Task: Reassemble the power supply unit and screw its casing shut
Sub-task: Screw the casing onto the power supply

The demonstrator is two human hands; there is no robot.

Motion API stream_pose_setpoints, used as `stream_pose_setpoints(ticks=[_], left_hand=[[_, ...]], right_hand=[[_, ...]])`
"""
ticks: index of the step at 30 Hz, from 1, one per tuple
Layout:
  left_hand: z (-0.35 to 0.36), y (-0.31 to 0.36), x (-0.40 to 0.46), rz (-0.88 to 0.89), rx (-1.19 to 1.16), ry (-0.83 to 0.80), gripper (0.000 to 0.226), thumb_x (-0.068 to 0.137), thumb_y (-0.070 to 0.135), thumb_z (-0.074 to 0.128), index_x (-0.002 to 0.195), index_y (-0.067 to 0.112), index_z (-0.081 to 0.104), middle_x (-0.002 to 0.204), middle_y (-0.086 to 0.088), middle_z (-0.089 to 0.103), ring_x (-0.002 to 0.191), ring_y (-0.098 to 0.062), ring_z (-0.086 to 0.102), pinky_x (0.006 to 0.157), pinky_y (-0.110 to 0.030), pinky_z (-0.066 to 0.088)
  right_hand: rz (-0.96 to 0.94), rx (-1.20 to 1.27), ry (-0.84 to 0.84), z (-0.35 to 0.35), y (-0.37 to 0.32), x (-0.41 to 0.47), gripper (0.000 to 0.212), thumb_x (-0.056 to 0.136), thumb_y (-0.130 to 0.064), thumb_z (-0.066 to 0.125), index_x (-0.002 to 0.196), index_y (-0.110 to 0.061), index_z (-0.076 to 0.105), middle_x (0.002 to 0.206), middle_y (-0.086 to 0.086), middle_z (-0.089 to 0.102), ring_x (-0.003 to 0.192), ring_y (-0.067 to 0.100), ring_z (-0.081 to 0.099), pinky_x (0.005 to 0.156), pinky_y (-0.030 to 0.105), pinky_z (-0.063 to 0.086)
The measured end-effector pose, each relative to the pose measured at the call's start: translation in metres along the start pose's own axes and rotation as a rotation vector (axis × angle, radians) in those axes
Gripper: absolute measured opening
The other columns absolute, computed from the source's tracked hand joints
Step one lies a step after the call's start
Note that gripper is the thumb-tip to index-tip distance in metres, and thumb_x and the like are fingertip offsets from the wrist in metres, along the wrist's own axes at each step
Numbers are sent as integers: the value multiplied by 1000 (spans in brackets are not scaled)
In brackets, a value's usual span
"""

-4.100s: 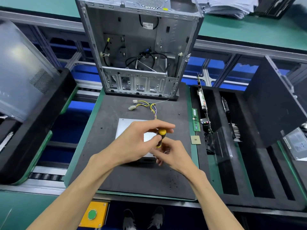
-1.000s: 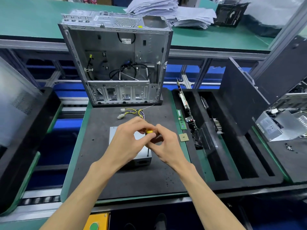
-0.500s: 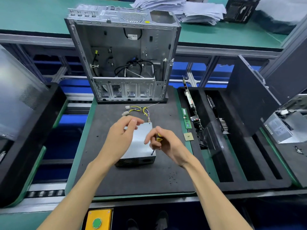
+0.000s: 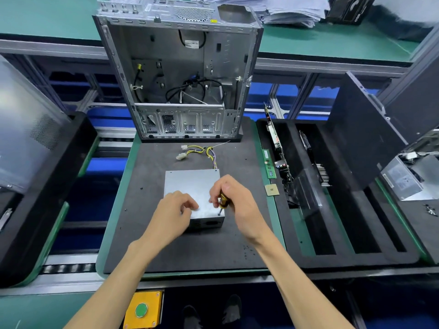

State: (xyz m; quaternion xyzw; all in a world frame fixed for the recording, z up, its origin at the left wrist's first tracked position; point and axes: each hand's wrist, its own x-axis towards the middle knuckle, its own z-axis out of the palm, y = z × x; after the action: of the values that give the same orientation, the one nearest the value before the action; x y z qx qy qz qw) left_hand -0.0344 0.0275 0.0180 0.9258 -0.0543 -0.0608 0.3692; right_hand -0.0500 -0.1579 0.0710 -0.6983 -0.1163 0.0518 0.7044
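Hands: right hand (image 4: 234,200) grips yellow-and-black-handled screwdriver (image 4: 222,202), tip at near right corner; left hand (image 4: 177,211), fingers loosely curled, steadies grey sheet-metal power supply unit (image 4: 190,184) on dark foam surface (image 4: 147,210). Likely rigid, weighty, smooth; hold by side edges.

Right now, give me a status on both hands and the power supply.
Right hand grips screwdriver, tip at near right corner of power supply. Left hand rests on its lid. Nothing in the way.

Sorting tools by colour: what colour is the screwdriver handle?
Yellow and black; the head view shows the screwdriver gripped in the right hand.
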Motion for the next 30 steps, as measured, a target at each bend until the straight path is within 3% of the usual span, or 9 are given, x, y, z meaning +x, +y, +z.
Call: stream_pose_setpoints(ticks=[2, 5, 7, 10, 15, 19, 25, 28, 30], left_hand=[[3, 1, -6, 70, 47, -44, 35, 83, -2, 52, 79, 27, 71, 76, 10, 62, 81, -10, 52, 81, -32, 43], [8, 4, -15, 183, 123, -114, 34, 80, 1, 52, 70, 29, 66, 62, 13, 54, 80, -7, 46, 81, -29, 35], [10, 3, -20, 238, 163, -126, 31, 79, 2, 52, 68, 28, 66, 57, 14, 48, 81, -7, 44, 80, -26, 31], [11, -1, -24, 256, 142, -118, 30, 79, 1, 52, 68, 25, 67, 55, 15, 43, 83, -7, 43, 84, -24, 31], [16, -4, -24, 247, 116, -89, 31, 79, 2, 51, 68, 27, 66, 58, 15, 47, 87, -6, 42, 88, -15, 26], [16, -5, -20, 236, 117, -104, 34, 81, 3, 50, 67, 31, 63, 59, 16, 48, 88, -4, 42, 86, -14, 25], [11, -7, -15, 204, 110, -171, 38, 83, 8, 49, 67, 41, 56, 68, 9, 50, 87, -8, 43, 86, -23, 34], [11, -8, -15, 193, 97, -173, 38, 84, 9, 48, 67, 42, 57, 72, 7, 50, 87, -9, 43, 85, -22, 34], [11, -9, -15, 192, 82, -169, 36, 83, 8, 49, 68, 39, 61, 72, 7, 49, 88, -5, 42, 82, -15, 31]], right_hand=[[10, 7, -55, -1, -9, 8, 23, 91, -15, 36, 81, -14, 57, 62, 3, 56, 58, 19, 45, 60, 34, 36], [68, -82, -176, -3, -21, 22, 28, 81, -9, 34, 64, -11, 56, 48, 4, 37, 48, 15, 37, 55, 32, 31], [158, -98, -236, -4, -24, 31, 29, 81, -15, 37, 54, -15, 49, 51, 1, 29, 51, 14, 36, 57, 30, 28], [235, -41, -277, -4, -21, 39, 37, 95, -35, 40, 62, -23, 49, 60, -5, 35, 61, 15, 34, 61, 31, 27], [246, 68, -85, -5, -10, 38, 28, 92, -48, 44, 73, -30, 53, 65, -13, 45, 63, 11, 37, 63, 29, 30], [175, -12, 83, 2, -1, 30, 24, 83, -51, 39, 78, -29, 47, 70, -16, 46, 67, 10, 37, 68, 29, 33], [63, -23, 27, 9, -6, 24, 25, 88, -36, 40, 84, -15, 53, 67, -4, 60, 59, 8, 46, 59, 21, 37], [69, -9, -15, 6, -10, 28, 31, 91, -22, 35, 89, -14, 64, 51, -1, 43, 52, 18, 35, 56, 30, 34], [110, -13, -45, 6, -12, 32, 34, 89, -26, 36, 75, -18, 66, 54, -3, 36, 57, 19, 31, 57, 31, 31]])
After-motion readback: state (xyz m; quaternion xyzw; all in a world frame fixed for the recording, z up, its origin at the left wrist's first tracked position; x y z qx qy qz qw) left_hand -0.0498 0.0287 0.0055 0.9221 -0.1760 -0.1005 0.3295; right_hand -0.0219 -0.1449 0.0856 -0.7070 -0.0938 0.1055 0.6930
